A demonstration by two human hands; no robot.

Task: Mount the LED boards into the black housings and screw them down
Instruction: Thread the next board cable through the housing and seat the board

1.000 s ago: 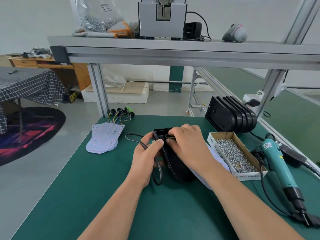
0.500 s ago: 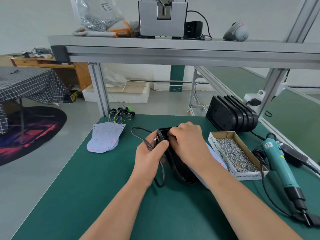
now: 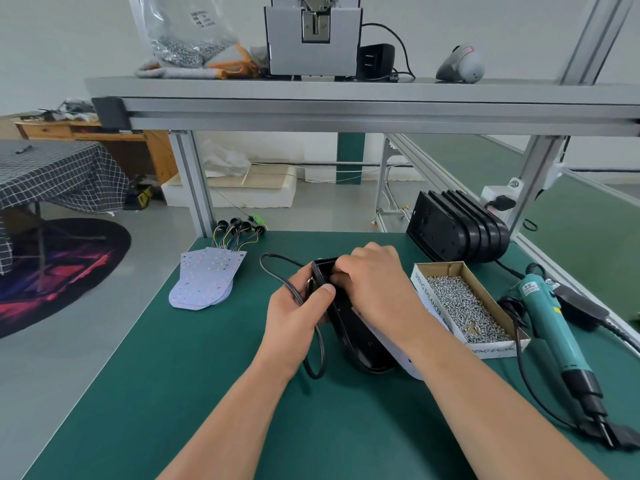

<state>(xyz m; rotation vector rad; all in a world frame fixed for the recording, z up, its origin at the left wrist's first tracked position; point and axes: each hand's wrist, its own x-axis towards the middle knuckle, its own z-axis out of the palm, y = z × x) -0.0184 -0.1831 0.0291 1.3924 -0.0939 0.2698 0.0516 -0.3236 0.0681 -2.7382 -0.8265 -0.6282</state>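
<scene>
boards [image 3: 207, 278] wait fanned in a stack on the green mat [image 3: 145, 375], well off to the left of your fingers. your left hand [image 3: 297, 318] pinches the black housing [image 3: 349, 327] at its near-left rim, thumb pressed on top, the black cable [image 3: 294, 292] looping under that hand. your right hand [image 3: 375, 282] curls its fingers into the housing's far end; right of it sit the screw box [image 3: 464, 303] and the teal screwdriver [image 3: 554, 327].
</scene>
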